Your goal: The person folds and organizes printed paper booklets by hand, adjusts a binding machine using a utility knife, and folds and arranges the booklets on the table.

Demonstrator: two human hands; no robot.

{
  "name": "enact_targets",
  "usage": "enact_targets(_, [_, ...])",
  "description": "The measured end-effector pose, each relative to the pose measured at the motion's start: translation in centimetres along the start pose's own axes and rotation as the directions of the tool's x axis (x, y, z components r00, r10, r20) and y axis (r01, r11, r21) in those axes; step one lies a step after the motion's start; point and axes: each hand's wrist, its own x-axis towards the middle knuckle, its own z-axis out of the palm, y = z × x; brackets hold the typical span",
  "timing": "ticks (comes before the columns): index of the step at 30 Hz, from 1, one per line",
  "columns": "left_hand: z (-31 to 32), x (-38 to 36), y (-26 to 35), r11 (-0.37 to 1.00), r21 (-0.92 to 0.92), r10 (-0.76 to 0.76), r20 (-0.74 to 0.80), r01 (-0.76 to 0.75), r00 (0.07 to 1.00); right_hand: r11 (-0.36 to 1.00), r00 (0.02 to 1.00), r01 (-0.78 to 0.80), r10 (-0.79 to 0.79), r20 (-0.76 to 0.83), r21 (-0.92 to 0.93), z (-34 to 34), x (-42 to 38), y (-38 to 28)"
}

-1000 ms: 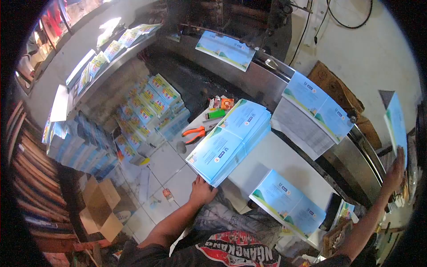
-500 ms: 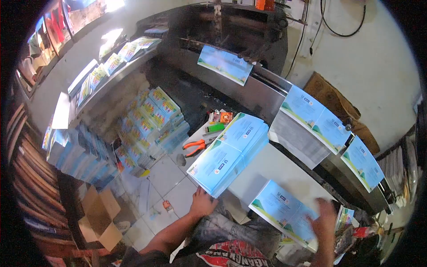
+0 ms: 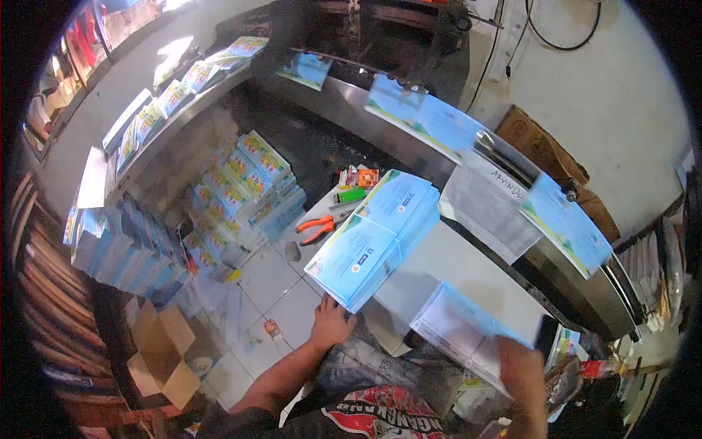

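A tall stack of blue printed sheets (image 3: pixel 373 238) stands on the white tabletop. My left hand (image 3: pixel 333 322) lies at its lower left corner, fingers a little apart and touching or very near the stack's bottom edge. On the right, a lower pile of printed sheets (image 3: pixel 468 333) lies at the table's near edge, its top now whitish with a blue strip along the far side. Over its right end is my right hand (image 3: pixel 521 366), blurred, its fingers hidden or smeared. Whether it grips a sheet cannot be made out.
Blue sheets (image 3: pixel 563 219) ride along a metal machine rail (image 3: pixel 344 102) behind the table. Orange-handled pliers (image 3: pixel 316 228) and a green lighter (image 3: pixel 349 195) lie left of the tall stack. Bundled stacks (image 3: pixel 245 183) and an open cardboard box (image 3: pixel 162 355) are on the floor. A dark phone-like object (image 3: pixel 545 334) is at the right.
Sheets on the rail have shifted left, uncovering a paper with handwriting. My right hand has come down and inward over the lower pile, whose top changed from blue to whitish. My left hand stays put.
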Motion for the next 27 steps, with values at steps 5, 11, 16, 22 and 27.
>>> enact_targets(5, [0.2, 0.2, -0.5, 1.0, -0.006, -0.001, 0.019, 0.001, 1.0, 0.921, 0.877, -0.352, 0.387, -0.284, 0.167, -7.9, 2.0, 10.0])
enact_targets(11, [-0.4, 0.3, -0.2, 0.999, 0.012, -0.034, 0.058, 0.034, 0.998, 0.866, 0.367, -0.402, -0.145, -0.919, -0.297, -15.7, 4.4, 21.8])
enact_targets(16, [-0.4, 0.5, 0.1, 0.995, 0.04, -0.099, 0.096, 0.095, 0.99, 0.939, 0.622, -0.342, 0.195, -0.758, -0.039, -5.9, 7.6, 28.1])
enact_targets(22, [0.0, 0.2, -0.3, 0.998, 0.017, -0.054, 0.05, 0.053, 0.997, 0.928, 0.742, -0.371, 0.274, -0.612, -0.034, 0.6, 5.8, 25.2])
enact_targets(27, [-0.2, 0.1, -0.3, 1.0, -0.007, -0.026, 0.041, 0.026, 0.999, 0.958, 0.899, -0.264, 0.286, -0.333, 0.11, 1.1, 3.5, 11.1])
